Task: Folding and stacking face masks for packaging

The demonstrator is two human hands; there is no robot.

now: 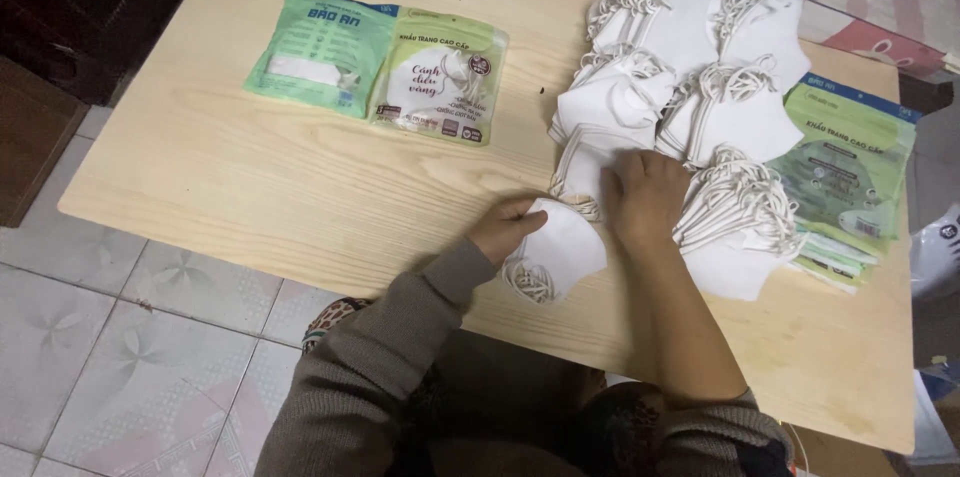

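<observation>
While the left hand [508, 227] pinches the upper left edge of a white mask [560, 252], thumb and fingers closed on the cloth, the right hand [645, 195] lies flat, fingers spread, on the near edge of the pile [690, 87] of white masks. The held mask rests on the wooden table [250, 187] at about 6 o'clock from the pile, its bunched ear loops hanging at its lower end, close to the near table edge. It sits at 4 o'clock from the left hand and at 7 o'clock from the right hand, just beside both. The two hands are near each other, with a folded mask [580, 172] between them, partly under the right fingers.

The pile fans out from 12 to 3 o'clock of the right hand, in several stacks with loops on top. At 3 o'clock of the pile lies a stack of flat bags [850, 172], green and pale yellow with blue top strips, partly covered by masks. Well apart, at 10 o'clock from the left hand, two filled packs lie side by side, touching: a green pack [320, 49] with a blue top corner on the left, and a yellow-green pack [440, 82] with a white round patch showing a mask on the right. Both are rectangular and lie flat
</observation>
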